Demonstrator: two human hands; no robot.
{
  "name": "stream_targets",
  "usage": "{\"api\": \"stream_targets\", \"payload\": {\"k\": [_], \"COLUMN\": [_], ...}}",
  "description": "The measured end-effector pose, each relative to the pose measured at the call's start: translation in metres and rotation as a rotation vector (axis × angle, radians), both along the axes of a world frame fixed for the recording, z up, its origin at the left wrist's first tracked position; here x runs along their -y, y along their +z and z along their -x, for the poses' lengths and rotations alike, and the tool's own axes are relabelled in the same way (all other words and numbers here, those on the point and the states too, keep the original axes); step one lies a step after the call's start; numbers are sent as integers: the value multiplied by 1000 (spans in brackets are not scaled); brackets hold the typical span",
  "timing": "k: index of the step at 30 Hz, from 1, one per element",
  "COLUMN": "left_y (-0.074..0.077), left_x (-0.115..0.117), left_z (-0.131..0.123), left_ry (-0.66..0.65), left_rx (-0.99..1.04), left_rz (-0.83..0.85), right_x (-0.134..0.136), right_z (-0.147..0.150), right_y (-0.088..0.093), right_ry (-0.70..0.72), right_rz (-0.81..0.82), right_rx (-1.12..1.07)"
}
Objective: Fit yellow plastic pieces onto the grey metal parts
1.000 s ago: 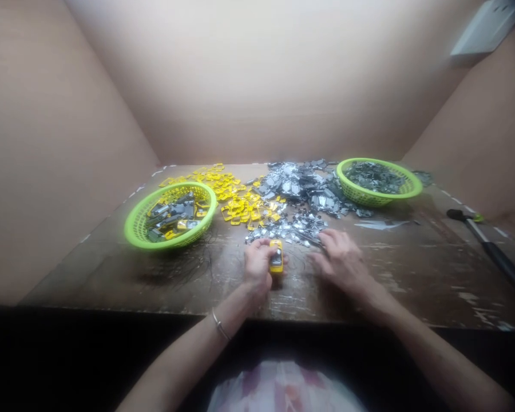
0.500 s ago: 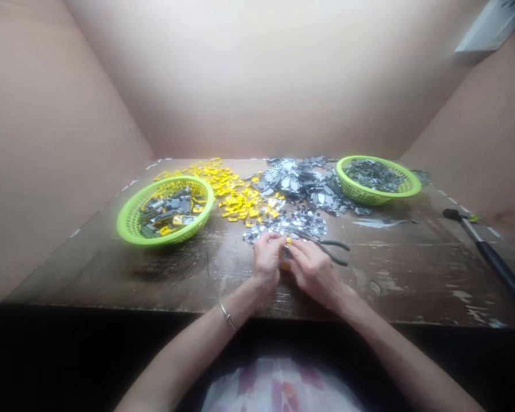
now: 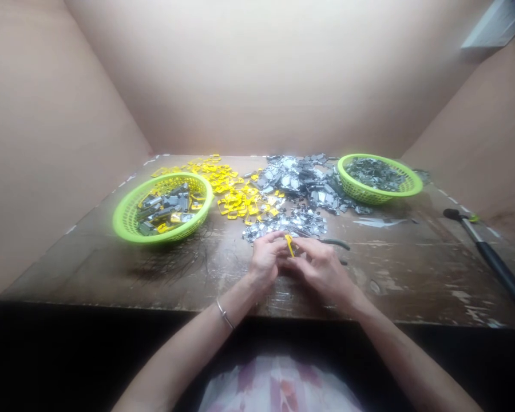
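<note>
A small yellow piece [image 3: 289, 245] stands on edge between the two hands, above the near middle of the table [image 3: 390, 252]. The left hand [image 3: 264, 262] has its grip clamped on one side of it; the right hand [image 3: 324, 268] pinches the other side between thumb and fingers. It looks like thin, stiff plastic, so it should be light, a little slick, and liable to crack if bent hard. The narrow edges seem the best hold; its broad faces are too foreshortened to read. Just beyond the fingers lie small silver parts [image 3: 306, 222], and beside the right hand a dark tool handle [image 3: 335, 243] sticks out. Farther off are loose yellow frames [image 3: 242, 201], a heap of silver plates [image 3: 288, 174], a left basket [image 3: 122, 220] and a right basket [image 3: 364, 196].
</note>
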State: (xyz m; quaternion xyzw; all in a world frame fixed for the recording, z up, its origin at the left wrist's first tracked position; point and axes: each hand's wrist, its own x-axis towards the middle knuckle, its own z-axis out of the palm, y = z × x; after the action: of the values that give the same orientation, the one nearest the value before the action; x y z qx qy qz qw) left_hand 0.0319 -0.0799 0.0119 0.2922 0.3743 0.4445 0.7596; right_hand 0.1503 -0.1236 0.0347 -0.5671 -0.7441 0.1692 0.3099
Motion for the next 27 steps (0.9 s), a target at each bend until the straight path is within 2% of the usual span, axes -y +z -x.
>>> {"api": "stream_targets", "payload": {"k": [4, 10, 18, 27], "left_y": [-2, -2, -6, -5], "left_x": [1, 2, -1, 2], "left_z": [-1, -1, 1, -3], "left_ry": [-30, -5, 7, 44], "left_rx": [-20, 8, 26, -30], "left_rz": [-8, -15, -10, -49], "right_x": [-1, -3, -4, -8], "right_z": [0, 1, -3, -6], "right_y": [0, 0, 11, 5], "right_ry": [-46, -147, -130, -134], "right_rz": [95, 179, 315, 330], "right_rx": [-154, -334, -444, -476]}}
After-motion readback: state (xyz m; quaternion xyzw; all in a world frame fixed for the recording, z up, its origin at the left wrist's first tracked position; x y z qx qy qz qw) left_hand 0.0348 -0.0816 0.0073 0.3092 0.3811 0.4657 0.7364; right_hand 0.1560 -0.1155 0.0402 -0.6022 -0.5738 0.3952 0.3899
